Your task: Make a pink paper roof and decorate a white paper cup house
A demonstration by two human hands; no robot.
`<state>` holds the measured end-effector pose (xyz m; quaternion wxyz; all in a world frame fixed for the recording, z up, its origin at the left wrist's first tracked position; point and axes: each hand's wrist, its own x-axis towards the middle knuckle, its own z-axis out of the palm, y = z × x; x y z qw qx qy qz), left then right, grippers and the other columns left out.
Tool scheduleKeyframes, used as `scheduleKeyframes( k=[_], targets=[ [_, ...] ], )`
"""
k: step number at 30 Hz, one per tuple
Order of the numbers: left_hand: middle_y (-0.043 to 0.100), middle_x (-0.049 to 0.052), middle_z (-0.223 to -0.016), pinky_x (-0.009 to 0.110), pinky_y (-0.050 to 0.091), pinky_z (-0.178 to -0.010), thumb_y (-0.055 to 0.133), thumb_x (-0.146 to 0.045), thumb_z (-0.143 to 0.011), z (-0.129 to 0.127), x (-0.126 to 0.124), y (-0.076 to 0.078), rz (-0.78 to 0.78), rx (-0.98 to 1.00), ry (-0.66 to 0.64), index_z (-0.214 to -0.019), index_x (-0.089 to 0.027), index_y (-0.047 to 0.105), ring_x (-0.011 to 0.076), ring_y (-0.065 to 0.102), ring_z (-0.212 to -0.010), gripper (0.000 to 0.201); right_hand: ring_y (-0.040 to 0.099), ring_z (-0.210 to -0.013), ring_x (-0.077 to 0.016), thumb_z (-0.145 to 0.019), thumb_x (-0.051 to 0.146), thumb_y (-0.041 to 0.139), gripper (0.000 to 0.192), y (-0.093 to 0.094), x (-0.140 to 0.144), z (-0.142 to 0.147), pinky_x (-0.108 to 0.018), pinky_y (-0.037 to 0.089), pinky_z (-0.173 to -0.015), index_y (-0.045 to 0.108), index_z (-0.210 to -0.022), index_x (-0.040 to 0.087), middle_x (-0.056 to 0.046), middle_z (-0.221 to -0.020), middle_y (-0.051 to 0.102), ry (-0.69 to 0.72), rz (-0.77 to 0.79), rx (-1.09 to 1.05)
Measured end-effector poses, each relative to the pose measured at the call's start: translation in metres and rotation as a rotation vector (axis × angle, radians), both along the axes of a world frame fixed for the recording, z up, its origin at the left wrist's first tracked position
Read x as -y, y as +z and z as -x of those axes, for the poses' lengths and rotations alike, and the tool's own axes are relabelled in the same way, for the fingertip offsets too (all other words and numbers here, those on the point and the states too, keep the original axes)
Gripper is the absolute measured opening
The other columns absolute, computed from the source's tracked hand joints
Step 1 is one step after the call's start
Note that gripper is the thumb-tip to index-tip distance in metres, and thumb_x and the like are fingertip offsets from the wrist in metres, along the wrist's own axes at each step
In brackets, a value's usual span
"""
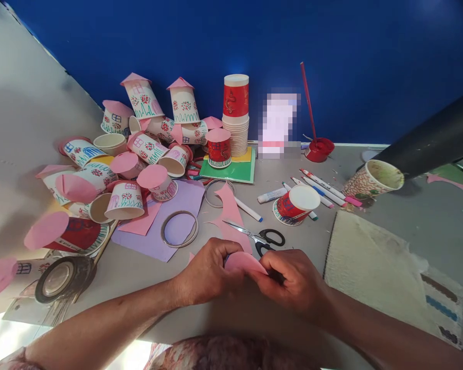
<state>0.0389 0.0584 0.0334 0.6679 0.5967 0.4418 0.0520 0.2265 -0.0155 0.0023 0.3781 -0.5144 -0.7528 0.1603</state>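
The curled piece of pink paper (244,261) sits between both hands — left hand (206,275) and right hand (293,280) pinch its opposite edges, fingers closed.

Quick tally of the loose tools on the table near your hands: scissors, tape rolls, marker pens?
Scissors: 1
Tape rolls: 3, a clear ring, a second ring, a dark roll
Marker pens: about 5, between and; some overlap
Total: about 9
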Motion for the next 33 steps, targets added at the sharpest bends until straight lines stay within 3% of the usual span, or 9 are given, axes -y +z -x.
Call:
scheduleKeyframes(
  k=[5,7,10,14,19,24,27,29,33],
  targets=[
    [0.064,-0.001,-0.061,0.021,0.041,-0.048,0.059,-0.02,-0.071,0.0,0.0,0.007,-0.19,-0.035,-0.019,-0.069,-0.014,0.071,0.0127,0.059,-0.057,0.014,0.034,-0.045,-0.0078,-0.098,0.026,0.059,0.036,0.001,0.0,0.001,-0.025,0.025,-0.049,0.047,-0.064,0.022,0.007,-0.05,0.047,0.005,-0.007,0.016],
    [0.064,-0.001,-0.061,0.02,0.042,-0.051,0.059,-0.019,-0.071,0.001,-0.001,0.008,-0.201,-0.018,-0.022,-0.068,-0.014,0.07,0.0123,0.059,-0.059,0.013,0.035,-0.045,-0.0079,-0.099,0.026,0.058,0.037,0.001,0.0,0.0,-0.025,0.025,-0.05,0.048,-0.064,0.022,0.007,-0.05,0.047,0.0,-0.025,0.017],
    [0.069,0.001,-0.068,0.02,0.043,-0.048,0.065,-0.024,-0.072,0.005,-0.007,0.005,0.017,0.105,-0.03,-0.076,-0.014,0.071,0.0124,0.064,-0.055,0.012,0.038,-0.046,-0.0083,-0.101,0.029,0.056,0.037,0.002,-0.001,-0.003,-0.024,0.028,-0.051,0.051,-0.065,0.022,0.006,-0.05,0.05,-0.019,-0.022,0.022],
    [0.076,0.01,-0.085,0.018,0.039,-0.035,0.069,-0.047,-0.082,0.01,-0.017,-0.001,0.337,0.368,0.034,-0.097,-0.012,0.074,0.0152,0.07,-0.051,0.038,0.047,-0.047,-0.0096,-0.104,0.039,0.055,0.039,0.005,-0.003,-0.01,-0.022,0.034,-0.051,0.062,-0.071,0.02,0.003,-0.053,0.058,-0.063,0.051,0.04],
    [0.079,0.011,-0.081,0.016,0.043,-0.034,0.08,-0.038,-0.08,0.012,-0.021,-0.005,0.435,0.432,0.118,-0.094,-0.011,0.072,0.0151,0.071,-0.05,0.031,0.057,-0.052,-0.0122,-0.103,0.034,0.055,0.029,0.008,-0.004,-0.013,-0.023,0.04,-0.054,0.072,-0.084,0.02,0.0,-0.062,0.068,-0.073,0.066,0.018],
    [0.074,0.005,-0.063,0.016,0.043,-0.034,0.082,-0.034,-0.078,0.01,-0.017,-0.005,0.31,0.385,0.148,-0.09,-0.013,0.069,0.0144,0.068,-0.045,0.027,0.058,-0.054,-0.012,-0.094,0.023,0.056,0.018,0.014,-0.004,-0.012,-0.023,0.044,-0.054,0.073,-0.093,0.019,-0.001,-0.068,0.071,-0.051,0.118,-0.101],
    [0.072,0.003,-0.058,0.015,0.042,-0.034,0.079,-0.031,-0.078,0.008,-0.015,-0.002,0.186,0.314,0.185,-0.091,-0.012,0.069,0.0136,0.066,-0.044,0.024,0.059,-0.057,-0.0125,-0.092,0.025,0.054,0.027,0.019,-0.003,-0.014,-0.022,0.046,-0.052,0.072,-0.11,0.016,-0.002,-0.074,0.072,-0.051,0.33,-0.276],
    [0.071,0.002,-0.055,0.016,0.043,-0.034,0.077,-0.029,-0.078,0.006,-0.015,0.001,0.132,0.269,0.206,-0.091,-0.013,0.068,0.013,0.064,-0.042,0.023,0.059,-0.057,-0.0129,-0.093,0.03,0.054,0.029,0.022,-0.002,-0.015,-0.022,0.046,-0.05,0.071,-0.112,0.016,-0.002,-0.076,0.072,-0.042,0.472,-0.381],
    [0.07,0.001,-0.055,0.015,0.044,-0.036,0.076,-0.029,-0.078,0.004,-0.013,0.003,0.119,0.252,0.164,-0.091,-0.012,0.07,0.0116,0.063,-0.042,0.022,0.048,-0.051,-0.0103,-0.092,0.036,0.059,0.023,0.023,-0.004,-0.012,-0.022,0.037,-0.047,0.066,-0.078,0.02,0.003,-0.058,0.058,-0.106,0.491,-0.355]
  ],
)
